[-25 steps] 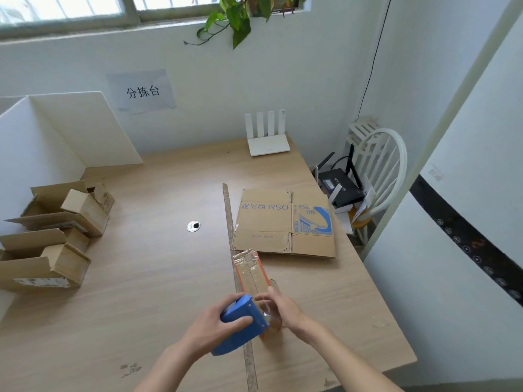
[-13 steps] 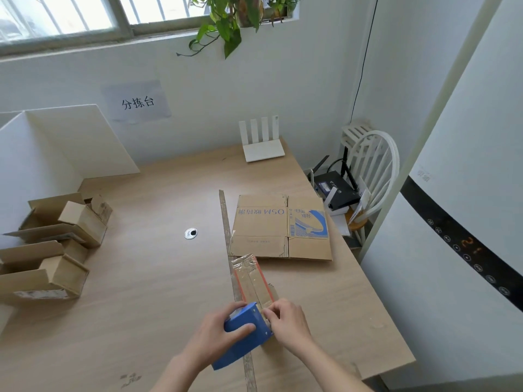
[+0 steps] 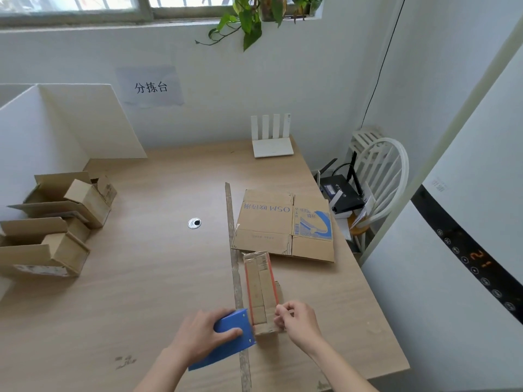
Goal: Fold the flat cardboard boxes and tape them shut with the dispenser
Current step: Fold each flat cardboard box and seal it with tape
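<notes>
A pale wood-grain table (image 3: 158, 278) is set into the corner of a white-walled room, below a window from which a trailing plant (image 3: 249, 21) hangs. A paper sign (image 3: 150, 86) is stuck to the wall, and a white partition board (image 3: 85, 123) is stood at the table's far left. A white router (image 3: 272, 137) is placed against the back wall. A seam strip (image 3: 235, 264) runs down the tabletop, with a small round metal cap (image 3: 194, 223) to its left. At the near edge, a blue tape dispenser (image 3: 226, 340) is gripped by the left hand (image 3: 201, 338) and held against the near end of a small taped box (image 3: 261, 292). The box's near right corner is pinched by the curled fingers of the right hand (image 3: 297, 321). A flat cardboard box (image 3: 283, 224) is laid just beyond it. Several folded boxes (image 3: 56, 222) are gathered at the left edge. A white chair (image 3: 382, 179) carrying a black device (image 3: 342, 193) is seen beside the table.
</notes>
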`<action>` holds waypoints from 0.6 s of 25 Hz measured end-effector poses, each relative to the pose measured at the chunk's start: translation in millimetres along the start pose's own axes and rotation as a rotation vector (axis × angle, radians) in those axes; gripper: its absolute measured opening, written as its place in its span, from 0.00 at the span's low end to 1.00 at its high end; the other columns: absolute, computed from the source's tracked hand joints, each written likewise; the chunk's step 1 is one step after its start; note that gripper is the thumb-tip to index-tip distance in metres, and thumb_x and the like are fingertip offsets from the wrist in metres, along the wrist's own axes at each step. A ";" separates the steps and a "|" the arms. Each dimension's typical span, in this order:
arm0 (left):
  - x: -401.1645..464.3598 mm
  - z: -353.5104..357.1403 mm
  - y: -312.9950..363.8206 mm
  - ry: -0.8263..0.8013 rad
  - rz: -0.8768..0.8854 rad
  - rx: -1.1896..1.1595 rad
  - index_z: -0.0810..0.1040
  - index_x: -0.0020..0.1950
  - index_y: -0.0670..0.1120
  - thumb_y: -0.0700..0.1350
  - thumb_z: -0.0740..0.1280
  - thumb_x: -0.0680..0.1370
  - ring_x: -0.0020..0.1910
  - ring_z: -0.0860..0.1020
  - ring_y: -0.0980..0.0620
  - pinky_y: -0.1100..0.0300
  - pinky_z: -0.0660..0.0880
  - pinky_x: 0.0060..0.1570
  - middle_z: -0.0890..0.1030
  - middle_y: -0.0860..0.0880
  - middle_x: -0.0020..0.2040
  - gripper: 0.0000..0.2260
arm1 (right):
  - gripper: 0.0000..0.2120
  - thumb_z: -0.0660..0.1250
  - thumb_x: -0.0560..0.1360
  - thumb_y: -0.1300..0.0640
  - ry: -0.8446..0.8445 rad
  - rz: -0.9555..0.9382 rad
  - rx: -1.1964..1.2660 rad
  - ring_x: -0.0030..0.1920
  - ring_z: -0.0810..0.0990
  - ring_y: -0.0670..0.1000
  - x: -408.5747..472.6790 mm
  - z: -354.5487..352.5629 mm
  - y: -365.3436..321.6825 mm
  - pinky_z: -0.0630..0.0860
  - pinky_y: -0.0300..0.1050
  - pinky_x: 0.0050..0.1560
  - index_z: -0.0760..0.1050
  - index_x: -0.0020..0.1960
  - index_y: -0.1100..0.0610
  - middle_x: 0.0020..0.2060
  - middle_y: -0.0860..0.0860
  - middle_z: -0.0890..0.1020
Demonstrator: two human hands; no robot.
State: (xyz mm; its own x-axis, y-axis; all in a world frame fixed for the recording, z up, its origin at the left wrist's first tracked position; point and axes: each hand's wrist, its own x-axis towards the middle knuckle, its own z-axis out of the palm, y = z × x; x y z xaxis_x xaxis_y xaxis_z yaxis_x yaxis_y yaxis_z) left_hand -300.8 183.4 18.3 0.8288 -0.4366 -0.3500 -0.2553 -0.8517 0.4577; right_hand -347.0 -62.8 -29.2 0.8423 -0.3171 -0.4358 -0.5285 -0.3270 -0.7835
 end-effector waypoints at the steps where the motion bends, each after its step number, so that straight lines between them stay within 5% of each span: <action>1: 1.8 2.0 3.7 0.015 0.010 0.057 0.73 0.53 0.71 0.70 0.60 0.72 0.44 0.78 0.59 0.66 0.70 0.39 0.82 0.63 0.48 0.12 | 0.11 0.68 0.80 0.54 0.015 -0.024 -0.045 0.40 0.85 0.47 -0.2 0.5 -0.4 0.82 0.43 0.45 0.82 0.40 0.53 0.36 0.48 0.86; 4: 6.2 7.1 7.6 0.061 0.009 0.113 0.75 0.56 0.63 0.70 0.59 0.71 0.42 0.78 0.57 0.63 0.70 0.38 0.82 0.60 0.46 0.19 | 0.11 0.67 0.80 0.51 0.010 -0.076 -0.158 0.43 0.82 0.47 3.0 -2.7 -1.5 0.76 0.43 0.45 0.81 0.39 0.50 0.37 0.46 0.84; 10: 9.4 11.2 2.3 0.021 -0.012 0.089 0.75 0.61 0.65 0.70 0.60 0.72 0.44 0.79 0.57 0.59 0.75 0.45 0.82 0.60 0.49 0.21 | 0.11 0.66 0.80 0.52 0.004 0.008 -0.003 0.45 0.84 0.49 0.5 7.3 11.6 0.81 0.53 0.54 0.81 0.40 0.51 0.39 0.48 0.86; 15: 8.6 14.0 -0.1 0.019 -0.015 0.088 0.75 0.64 0.66 0.71 0.60 0.73 0.44 0.79 0.58 0.62 0.74 0.42 0.82 0.61 0.49 0.22 | 0.12 0.66 0.80 0.51 0.061 0.054 -0.060 0.43 0.84 0.49 -2.0 5.4 6.1 0.81 0.49 0.50 0.81 0.39 0.52 0.37 0.48 0.85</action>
State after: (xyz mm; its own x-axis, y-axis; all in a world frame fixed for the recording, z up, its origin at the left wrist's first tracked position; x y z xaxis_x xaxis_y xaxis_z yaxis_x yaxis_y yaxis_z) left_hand -300.7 175.7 3.8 0.8418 -0.4187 -0.3408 -0.2849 -0.8808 0.3783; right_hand -351.3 -59.3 -35.5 0.8056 -0.3884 -0.4473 -0.5796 -0.3606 -0.7308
